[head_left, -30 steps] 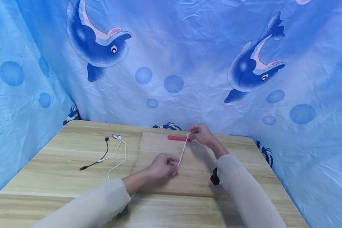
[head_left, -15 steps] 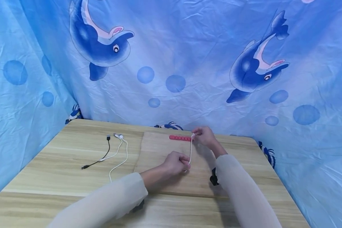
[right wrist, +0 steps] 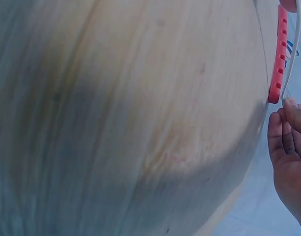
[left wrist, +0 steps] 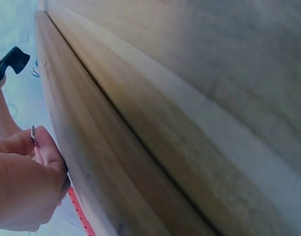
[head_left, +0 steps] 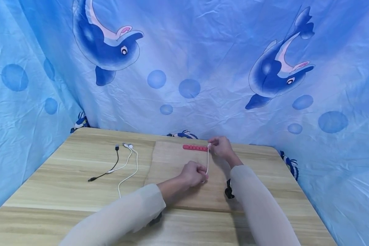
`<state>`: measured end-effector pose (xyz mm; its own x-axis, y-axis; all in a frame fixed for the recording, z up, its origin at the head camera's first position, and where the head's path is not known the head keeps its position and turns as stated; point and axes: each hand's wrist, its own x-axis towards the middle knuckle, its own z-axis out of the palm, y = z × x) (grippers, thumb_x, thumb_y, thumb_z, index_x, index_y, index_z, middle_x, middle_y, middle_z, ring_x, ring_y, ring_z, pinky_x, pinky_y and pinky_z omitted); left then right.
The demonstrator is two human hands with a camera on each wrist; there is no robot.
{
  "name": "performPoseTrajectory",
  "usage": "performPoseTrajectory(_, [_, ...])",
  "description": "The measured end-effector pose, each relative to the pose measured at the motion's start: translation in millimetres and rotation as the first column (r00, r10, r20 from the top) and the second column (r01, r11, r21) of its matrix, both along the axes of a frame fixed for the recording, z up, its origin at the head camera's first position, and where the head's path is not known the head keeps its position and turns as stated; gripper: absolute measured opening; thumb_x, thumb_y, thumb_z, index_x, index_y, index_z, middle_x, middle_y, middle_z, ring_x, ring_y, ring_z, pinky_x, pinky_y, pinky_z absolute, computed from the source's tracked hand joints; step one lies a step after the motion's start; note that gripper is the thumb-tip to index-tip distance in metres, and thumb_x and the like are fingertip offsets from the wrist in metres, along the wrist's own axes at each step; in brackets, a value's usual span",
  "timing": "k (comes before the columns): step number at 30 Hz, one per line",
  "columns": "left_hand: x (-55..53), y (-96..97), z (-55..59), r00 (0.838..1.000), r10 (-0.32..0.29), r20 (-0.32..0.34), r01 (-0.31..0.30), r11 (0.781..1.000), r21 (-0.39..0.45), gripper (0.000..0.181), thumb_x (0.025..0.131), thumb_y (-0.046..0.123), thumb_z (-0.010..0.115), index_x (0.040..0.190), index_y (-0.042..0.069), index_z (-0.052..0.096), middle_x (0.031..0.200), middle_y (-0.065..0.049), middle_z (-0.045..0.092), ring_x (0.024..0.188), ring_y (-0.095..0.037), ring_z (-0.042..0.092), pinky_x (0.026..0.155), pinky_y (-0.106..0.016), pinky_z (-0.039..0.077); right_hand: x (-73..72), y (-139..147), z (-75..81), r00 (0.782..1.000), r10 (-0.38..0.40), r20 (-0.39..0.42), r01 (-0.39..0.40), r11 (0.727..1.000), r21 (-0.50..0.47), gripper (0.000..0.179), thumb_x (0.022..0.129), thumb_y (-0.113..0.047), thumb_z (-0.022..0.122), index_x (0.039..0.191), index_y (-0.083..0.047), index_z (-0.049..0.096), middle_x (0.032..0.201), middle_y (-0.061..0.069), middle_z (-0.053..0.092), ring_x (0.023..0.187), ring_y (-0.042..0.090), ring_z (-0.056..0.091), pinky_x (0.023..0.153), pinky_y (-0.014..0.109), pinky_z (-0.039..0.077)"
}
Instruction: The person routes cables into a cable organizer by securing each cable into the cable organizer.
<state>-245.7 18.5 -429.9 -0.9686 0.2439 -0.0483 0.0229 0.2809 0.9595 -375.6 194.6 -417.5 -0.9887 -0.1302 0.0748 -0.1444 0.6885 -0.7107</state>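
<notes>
Pinching a nearly straight, thin white cable (head_left: 207, 160) near both ends of its visible run. Gripping it at 6 o'clock between the curled thumb and fingers of the left hand (head_left: 193, 173); in the left wrist view, pinching a small silvery tip (left wrist: 33, 133) between thumb and forefinger. Gripping it at 12 o'clock between the thumb and forefinger of the right hand (head_left: 222, 147), with the other fingers bending loosely.

Passing just beside the 3 o'clock end of a long, narrow, notched red strip (head_left: 194, 148) with the upper end; being unable to tell whether touching it. Showing that strip lying near the 12 o'clock edge of a flat, rectangular, light-brown wooden board (head_left: 169, 153).

Showing, at 9 o'clock from the left hand, a slim black cable (head_left: 100, 176) with dark plugs and a looping white cord (head_left: 137, 162) with pale plugs, both lying on a pale wood-grain table (head_left: 64, 160). Reaching in from 7 and 5 o'clock in loose cream fabric sleeves (head_left: 132, 212). Hanging at 12 o'clock behind everything, in creased blue fabric: a curtain (head_left: 215, 112) displaying 2 large dolphins.
</notes>
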Motion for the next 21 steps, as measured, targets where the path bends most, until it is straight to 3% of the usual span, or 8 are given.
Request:
performPoseTrajectory(10, [-1.3, -1.8, 1.4, 1.0, -0.006, -0.005, 0.006, 0.998, -0.055, 0.018, 0.086, -0.007, 0.072, 0.104, -0.007, 0.074, 0.077, -0.005, 0.074, 0.07, -0.009, 0.066, 0.056, -0.018, 0.045, -1.7, -7, -1.1, 1.0, 0.005, -0.025, -0.004, 1.0, 0.026, 0.019, 0.095, -0.003, 0.068, 0.113, -0.001, 0.073, 0.108, 0.015, 0.074, 0.108, 0.032, 0.067, 0.098, 0.046, 0.053])
performPoseTrajectory(21, [-8.0, -0.6, 2.5, 1.0, 0.002, 0.008, -0.001, 0.994, -0.107, 0.018, 0.086, -0.008, 0.071, 0.103, -0.005, 0.075, 0.076, -0.004, 0.074, 0.069, -0.009, 0.065, 0.056, -0.018, 0.045, -6.7, -13, -0.4, 0.999, -0.039, -0.023, 0.04, 0.999, 0.024, 0.015, 0.095, -0.006, 0.071, 0.109, -0.003, 0.074, 0.106, 0.014, 0.074, 0.105, 0.03, 0.068, 0.094, 0.043, 0.054])
